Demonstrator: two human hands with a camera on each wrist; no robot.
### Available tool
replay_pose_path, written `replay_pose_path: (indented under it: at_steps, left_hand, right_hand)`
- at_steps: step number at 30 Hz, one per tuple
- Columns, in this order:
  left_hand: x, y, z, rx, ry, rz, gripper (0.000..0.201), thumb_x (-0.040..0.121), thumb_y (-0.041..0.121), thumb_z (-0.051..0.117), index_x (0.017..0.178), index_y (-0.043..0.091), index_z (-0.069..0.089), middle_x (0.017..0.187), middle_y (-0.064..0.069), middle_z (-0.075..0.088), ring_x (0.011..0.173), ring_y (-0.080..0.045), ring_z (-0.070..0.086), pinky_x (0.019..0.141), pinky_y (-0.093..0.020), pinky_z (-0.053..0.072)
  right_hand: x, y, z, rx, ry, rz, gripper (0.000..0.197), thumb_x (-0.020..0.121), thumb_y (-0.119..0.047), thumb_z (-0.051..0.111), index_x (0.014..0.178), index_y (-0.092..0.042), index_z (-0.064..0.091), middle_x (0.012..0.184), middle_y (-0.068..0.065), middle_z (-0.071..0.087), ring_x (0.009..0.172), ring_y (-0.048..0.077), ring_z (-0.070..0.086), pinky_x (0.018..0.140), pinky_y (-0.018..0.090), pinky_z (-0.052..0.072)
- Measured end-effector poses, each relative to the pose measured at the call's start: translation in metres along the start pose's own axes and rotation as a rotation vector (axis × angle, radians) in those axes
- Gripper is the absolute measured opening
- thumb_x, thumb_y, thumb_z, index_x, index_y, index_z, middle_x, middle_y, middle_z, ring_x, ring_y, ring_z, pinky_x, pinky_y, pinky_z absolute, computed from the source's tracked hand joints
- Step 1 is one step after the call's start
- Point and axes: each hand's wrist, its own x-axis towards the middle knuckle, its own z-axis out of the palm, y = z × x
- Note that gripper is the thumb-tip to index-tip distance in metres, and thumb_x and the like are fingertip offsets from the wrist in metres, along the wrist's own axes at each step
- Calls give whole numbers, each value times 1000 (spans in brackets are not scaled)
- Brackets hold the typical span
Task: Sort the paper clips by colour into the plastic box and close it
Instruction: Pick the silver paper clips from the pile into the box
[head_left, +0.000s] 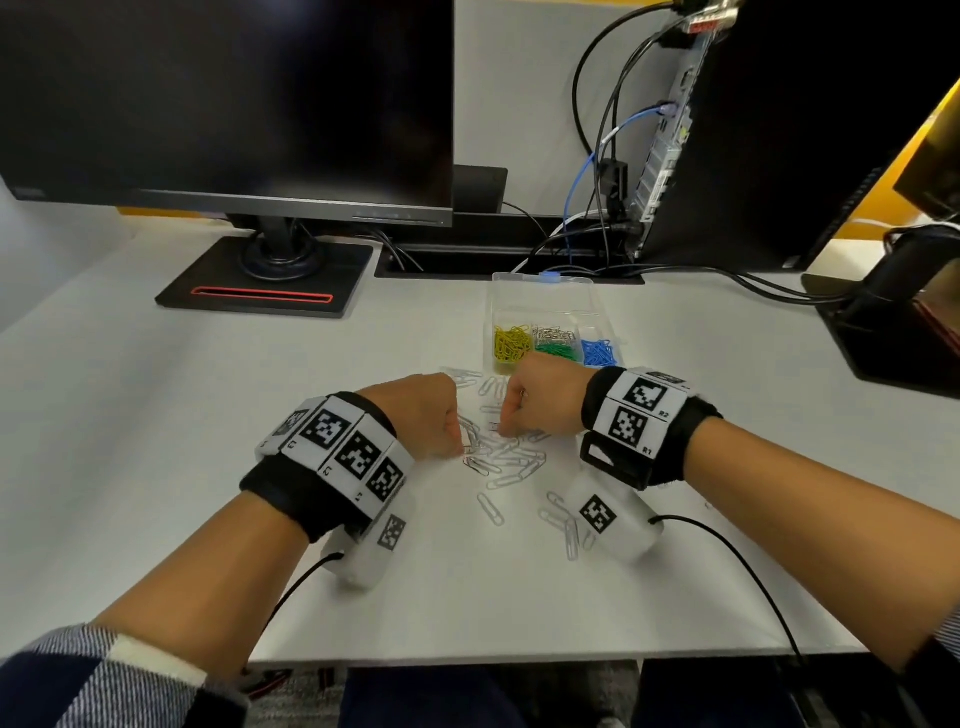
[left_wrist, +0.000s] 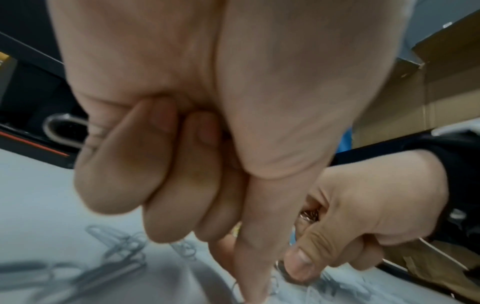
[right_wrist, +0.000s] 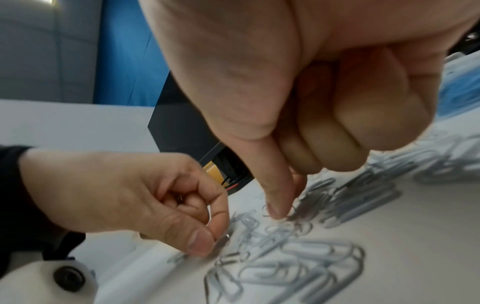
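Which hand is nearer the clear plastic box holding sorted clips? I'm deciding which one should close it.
Right. The right hand sits just in front of the clear plastic box; the left hand is farther left.

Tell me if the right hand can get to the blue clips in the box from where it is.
Probably yes: the right hand sits just in front of the open plastic box, and nothing covers the blue clips.
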Motion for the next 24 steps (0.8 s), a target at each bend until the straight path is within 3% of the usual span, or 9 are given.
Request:
replay_pose_path:
  at_steps: [2,4,6,8,10,12,14,18,24]
  left_hand:
    - [-2,-2,-5,-29,-23,-19,19,88,18,60,70,16,56,56,4,44,47,-8,39,50,-17,35]
    - [-5,-4,-13,-75,-40,-30,14,91,20,56,77,16,55,65,-1,49,54,-12,42,52,-19,36]
    - [-6,-7,-18,-120,-19,-24,17,95,22,51,80,14,53,73,-4,51,62,-15,44,57,-21,37]
    - [-7,-7,-20,-305,-6,-29,23,97,20,43,77,11,48,65,-3,47,53,-16,39,51,-22,34]
    - [-6,-5,-20,-710,-66,-44,27,95,15,33,68,17,31,55,1,31,44,-13,22,41,-19,21]
    - [-5,-4,-21,-1077,-103,-56,24,91,15,31,72,23,20,55,3,21,41,-9,13,40,-16,10]
    - [-4,-3,-22,-1317,-125,-4,18,85,14,32,72,23,26,53,3,23,38,-6,15,39,-16,8]
    - [-4,-3,-22,-1537,-154,115,10,78,12,30,71,16,36,54,1,30,36,-6,20,39,-18,11]
    - [-1,-5,-20,-1490,-119,32,33,97,27,32,66,18,39,50,6,24,39,-6,18,39,-20,9]
  right_hand:
    - [-3,4,-2,41,-7,-10,19,86,-24,71,95,-7,76,97,4,73,84,13,63,77,24,52]
    - [-7,9,-6,98,-6,0,19,88,-24,68,96,-8,75,96,2,72,85,13,64,76,23,50]
    - [-13,13,-8,241,-5,46,20,91,-25,63,88,-7,71,75,1,65,64,14,59,58,21,46]
    - [-19,17,-11,646,-46,119,27,93,-20,55,67,-13,52,54,-2,39,42,12,32,40,21,28]
    - [-24,24,-12,1195,-151,154,28,90,-16,45,65,-21,32,52,-7,23,42,8,15,35,18,17]
    - [-29,28,-12,1587,-311,90,16,82,-19,38,68,-20,31,56,-7,16,45,9,11,35,20,17]
    - [-34,32,-9,1819,-421,4,9,78,-21,36,69,-17,34,59,-7,15,46,9,13,37,21,19]
    - [-40,35,-1,1928,-431,-47,13,80,-25,38,71,-16,37,59,-7,17,46,9,15,40,21,18]
    - [-38,31,-3,1865,-396,-19,23,90,-19,38,68,-16,43,52,-6,25,46,8,14,35,20,23]
